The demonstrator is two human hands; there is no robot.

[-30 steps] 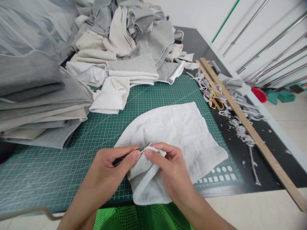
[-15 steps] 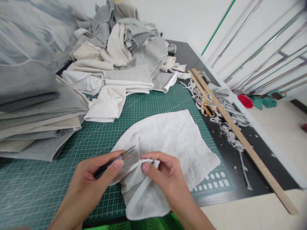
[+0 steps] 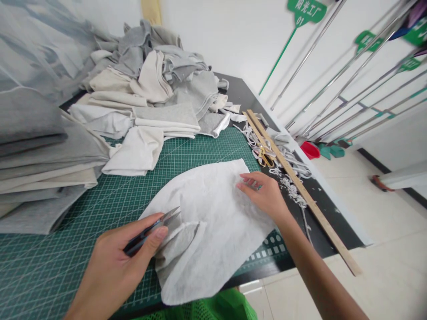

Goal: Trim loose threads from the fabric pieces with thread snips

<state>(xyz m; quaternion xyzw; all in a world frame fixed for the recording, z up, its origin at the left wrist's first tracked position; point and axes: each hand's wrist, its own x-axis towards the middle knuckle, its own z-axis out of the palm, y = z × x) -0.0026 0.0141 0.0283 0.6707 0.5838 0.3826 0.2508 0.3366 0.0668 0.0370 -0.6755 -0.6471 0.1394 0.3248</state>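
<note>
Two hands on white cloth (image 3: 213,222), left hand (image 3: 116,262) clamped on snips (image 3: 151,231), right hand (image 3: 263,193) spread flat, green cutting mat (image 3: 207,146), white wall (image 3: 213,31).

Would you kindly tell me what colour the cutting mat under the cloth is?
The cutting mat is dark green with a pale grid, clearest in the head view.

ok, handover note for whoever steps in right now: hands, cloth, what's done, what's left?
Left hand: holds the thread snips, blades pointing at the white cloth.
Right hand: flat on the cloth's far right corner, gripping nothing.
Cloth lies spread on the green cutting mat, near edge hanging over the table front.
Done: cannot tell from this view.
Left: probably trimming along the edge beside the snips.
</note>
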